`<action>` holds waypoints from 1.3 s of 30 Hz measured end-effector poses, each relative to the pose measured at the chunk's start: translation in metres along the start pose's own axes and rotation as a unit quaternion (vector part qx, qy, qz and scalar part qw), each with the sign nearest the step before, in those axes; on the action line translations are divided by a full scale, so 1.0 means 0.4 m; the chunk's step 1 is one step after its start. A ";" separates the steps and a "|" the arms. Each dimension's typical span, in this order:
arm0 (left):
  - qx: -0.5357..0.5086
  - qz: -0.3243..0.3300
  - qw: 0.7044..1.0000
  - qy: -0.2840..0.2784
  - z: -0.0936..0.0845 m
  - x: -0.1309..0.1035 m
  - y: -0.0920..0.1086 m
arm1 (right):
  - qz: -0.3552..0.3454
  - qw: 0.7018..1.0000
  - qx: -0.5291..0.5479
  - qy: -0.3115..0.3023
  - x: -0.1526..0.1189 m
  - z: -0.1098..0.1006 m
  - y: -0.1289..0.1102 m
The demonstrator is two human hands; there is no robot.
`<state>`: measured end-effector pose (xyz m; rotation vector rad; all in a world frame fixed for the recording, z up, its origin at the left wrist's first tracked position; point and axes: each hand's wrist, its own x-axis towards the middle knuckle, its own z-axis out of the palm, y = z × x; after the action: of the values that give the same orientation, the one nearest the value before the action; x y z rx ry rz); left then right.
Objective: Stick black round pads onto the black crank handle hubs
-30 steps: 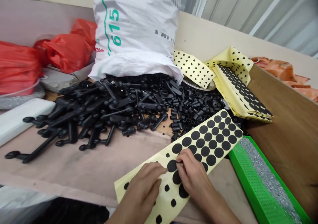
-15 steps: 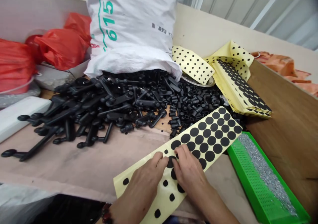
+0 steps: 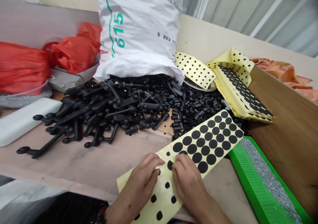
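Head view shows us our two hands over a long, pale yellow paper sheet with black round spots [image 3: 162, 197], at the front of the pinkish-brown bench [image 3: 104, 167]. Big spots fill the far right part of the sheet, and small ones dot the near left part. Our left hand [image 3: 140, 182] lies on the sheet with its fingers bent and partly spread. Our right hand [image 3: 187, 177] rests on it too, with its fingers curled in tight. We cannot tell if either one has hold of anything, because the fingertips are partly hidden. One black spot [image 3: 170, 165] sits between our two hands.

Behind the sheet we see a big heap of long, black, bent handles [image 3: 99, 113], and next to it lots of short black tubes [image 3: 196, 108]. A white woven sack with a green 615 [image 3: 139, 31] stands behind the heap. To our right is a long green plastic tray [image 3: 248, 174] with tiny silvery bits [image 3: 269, 179] in it. A folded stack of yellow spotted sheets [image 3: 239, 93] lies behind the tray.
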<state>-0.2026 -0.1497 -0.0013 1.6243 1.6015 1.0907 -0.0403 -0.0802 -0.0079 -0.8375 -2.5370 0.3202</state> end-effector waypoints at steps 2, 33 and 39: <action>-0.007 -0.007 1.000 0.011 -0.006 -0.002 0.000 | -0.031 0.999 -0.018 0.026 -0.008 0.016 -0.001; 0.476 0.060 0.873 -0.090 0.087 -0.002 0.014 | 0.087 0.992 0.095 -0.019 0.019 -0.033 0.036; 0.470 0.054 0.877 -0.090 0.088 -0.005 0.013 | 0.094 0.994 0.053 -0.027 0.030 -0.021 0.031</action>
<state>-0.1695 -0.1477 -0.0141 2.3366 2.0692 0.1187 -0.0385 -0.0626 -0.0008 -1.0412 -2.4694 0.5390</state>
